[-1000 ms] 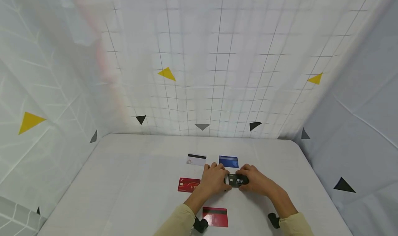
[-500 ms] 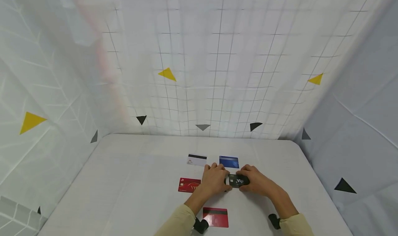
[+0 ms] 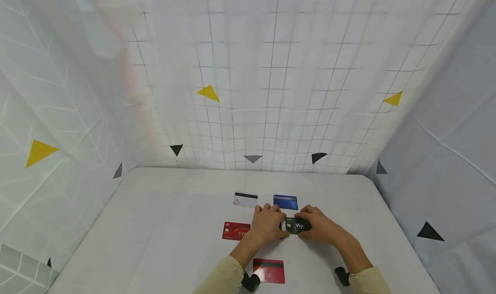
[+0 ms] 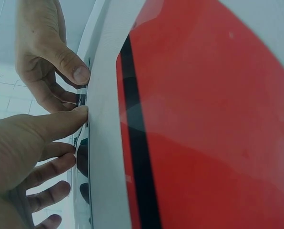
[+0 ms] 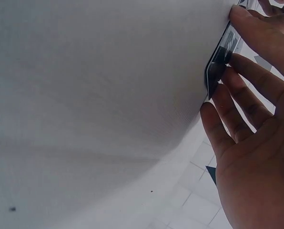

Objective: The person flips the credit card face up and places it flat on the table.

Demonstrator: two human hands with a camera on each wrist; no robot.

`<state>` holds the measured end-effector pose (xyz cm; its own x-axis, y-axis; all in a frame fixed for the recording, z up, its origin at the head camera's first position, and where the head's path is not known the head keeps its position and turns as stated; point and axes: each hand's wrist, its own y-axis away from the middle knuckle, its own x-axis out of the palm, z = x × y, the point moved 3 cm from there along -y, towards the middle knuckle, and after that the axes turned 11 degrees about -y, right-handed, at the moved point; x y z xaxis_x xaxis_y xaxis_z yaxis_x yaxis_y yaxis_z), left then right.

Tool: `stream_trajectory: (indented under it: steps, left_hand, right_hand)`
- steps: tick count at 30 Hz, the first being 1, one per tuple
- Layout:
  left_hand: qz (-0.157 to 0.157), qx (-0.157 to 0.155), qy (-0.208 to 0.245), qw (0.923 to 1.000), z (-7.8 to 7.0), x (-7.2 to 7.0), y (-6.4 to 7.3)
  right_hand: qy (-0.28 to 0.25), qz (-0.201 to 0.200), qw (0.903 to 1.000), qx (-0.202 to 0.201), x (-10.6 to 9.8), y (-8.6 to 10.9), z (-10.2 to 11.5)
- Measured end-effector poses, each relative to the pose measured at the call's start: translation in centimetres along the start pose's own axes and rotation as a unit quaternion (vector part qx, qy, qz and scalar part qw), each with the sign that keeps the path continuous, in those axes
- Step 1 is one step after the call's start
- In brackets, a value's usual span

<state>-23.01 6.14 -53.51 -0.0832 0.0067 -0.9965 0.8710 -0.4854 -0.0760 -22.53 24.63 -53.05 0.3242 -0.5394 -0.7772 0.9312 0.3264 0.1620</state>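
A black card marked "Vip" (image 3: 296,226) lies on the white table in the head view. My right hand (image 3: 319,226) grips it by its long edges, thumb on the near side and fingertips on the far side. To its left, my left hand (image 3: 266,223) pinches what looks like a second dark card (image 4: 84,162), mostly hidden under the palm in the head view. A narrow pale strip shows between the two. In the left wrist view the left hand's other fingers spread loosely. The right wrist view shows the black card's glossy corner (image 5: 214,74) against the right fingertips.
Behind the hands lie a white card (image 3: 245,199) with a black stripe and a blue card (image 3: 285,202). A red VIP card (image 3: 236,230) is left of the left hand, and a red striped card (image 3: 268,271) lies nearer. Hanging white sheets surround the table (image 3: 155,225).
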Motion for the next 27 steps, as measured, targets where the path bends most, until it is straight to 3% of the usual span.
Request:
stream_trajectory:
  steps: [6,13,20,27]
  left_hand:
    - [-0.002,0.0,0.003,1.0,0.1,-0.1,0.2]
    - [-0.039,0.006,0.031,0.9987,1.2,-1.2,1.1]
    - [-0.039,0.011,0.081,0.9959,3.7,-2.5,3.7]
    - [-0.035,0.011,0.075,0.9965,5.7,-2.5,6.3]
  right_hand:
    - [0.003,-0.007,0.9999,-0.009,0.0,0.1,0.2]
    - [0.004,-0.038,0.9984,-0.042,-0.2,0.6,1.4]
    - [-0.027,-0.01,0.9985,-0.047,0.3,1.7,3.4]
    - [-0.045,0.016,0.9984,-0.029,1.7,2.7,4.6]
